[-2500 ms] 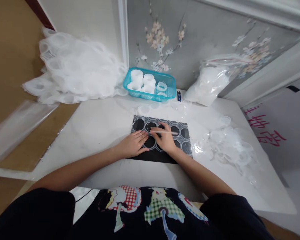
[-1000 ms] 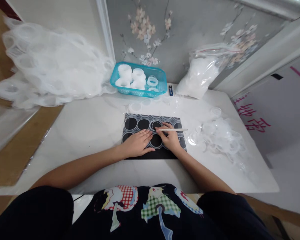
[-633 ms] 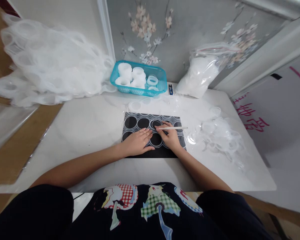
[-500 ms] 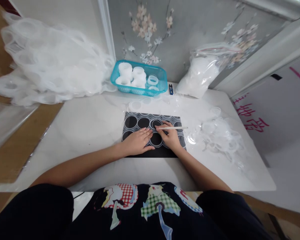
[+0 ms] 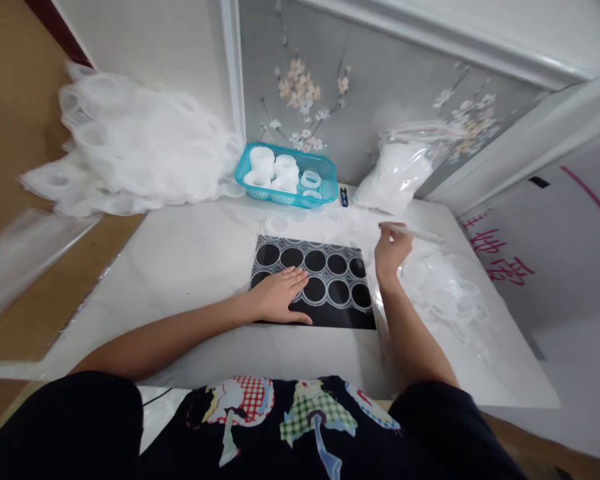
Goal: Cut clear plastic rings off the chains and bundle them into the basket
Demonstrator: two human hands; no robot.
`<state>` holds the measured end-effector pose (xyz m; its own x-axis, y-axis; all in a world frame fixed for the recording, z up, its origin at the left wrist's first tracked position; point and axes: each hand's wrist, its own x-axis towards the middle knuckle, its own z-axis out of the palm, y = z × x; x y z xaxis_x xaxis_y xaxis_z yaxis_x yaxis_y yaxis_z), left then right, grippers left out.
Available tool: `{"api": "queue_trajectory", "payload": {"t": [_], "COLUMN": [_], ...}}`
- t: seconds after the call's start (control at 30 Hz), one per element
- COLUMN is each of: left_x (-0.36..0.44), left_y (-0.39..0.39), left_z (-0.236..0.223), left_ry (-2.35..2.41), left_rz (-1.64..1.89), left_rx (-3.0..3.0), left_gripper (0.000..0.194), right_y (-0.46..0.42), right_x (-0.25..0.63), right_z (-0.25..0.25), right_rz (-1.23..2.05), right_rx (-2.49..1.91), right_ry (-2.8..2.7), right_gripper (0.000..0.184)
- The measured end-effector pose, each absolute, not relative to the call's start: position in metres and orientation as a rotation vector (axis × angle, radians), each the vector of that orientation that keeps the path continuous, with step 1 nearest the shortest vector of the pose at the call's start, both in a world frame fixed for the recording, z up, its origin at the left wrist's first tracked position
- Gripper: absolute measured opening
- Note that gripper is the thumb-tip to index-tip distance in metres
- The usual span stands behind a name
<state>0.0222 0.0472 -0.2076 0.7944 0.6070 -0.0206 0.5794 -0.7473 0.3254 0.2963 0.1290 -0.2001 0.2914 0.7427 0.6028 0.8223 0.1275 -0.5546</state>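
Note:
A black sheet with rows of white-edged circles lies flat on the table. My left hand rests open on its left part, fingers together and stretched out, thumb apart. Beyond the sheet's right edge is my right hand, closed around a slim white pen-like stick that points to the right. Whether its fingertips also pinch something small is too blurred to tell. Clear, thin ring-shaped pieces lie in a loose heap to the right of that hand. More clear rings are spread along the sheet's far edge.
A blue basket at the back holds white stacked rings. Beside it lie small blue snips and a clear bag of white material. A large pile of bagged white rings stands at the back left, before a wall panel.
My right hand has moved off the sheet to the right, carrying the stick. The loose ring on the sheet near its fingertips no longer shows there. My left hand stays put.

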Motion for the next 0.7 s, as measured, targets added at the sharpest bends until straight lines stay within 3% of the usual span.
{"api": "queue_trajectory", "payload": {"t": [0.1, 0.23, 0.7], "left_x": [0.03, 0.057, 0.08], "left_y": [0.051, 0.056, 0.053], "left_z": [-0.199, -0.198, -0.211], "left_ry": [0.952, 0.875, 0.838], "left_rz": [0.169, 0.227, 0.123], "left_rx": [2.729, 2.844, 2.927], "left_gripper": [0.084, 0.073, 0.074], "right_y": [0.11, 0.067, 0.058], "right_x": [0.301, 0.281, 0.275], "right_z": [-0.204, -0.219, -0.225], "right_rz": [0.19, 0.618, 0.607], "right_rx": [-1.564, -1.476, -1.374], "right_ry": [-1.616, -1.656, -1.681], "right_gripper": [0.026, 0.029, 0.022]}}
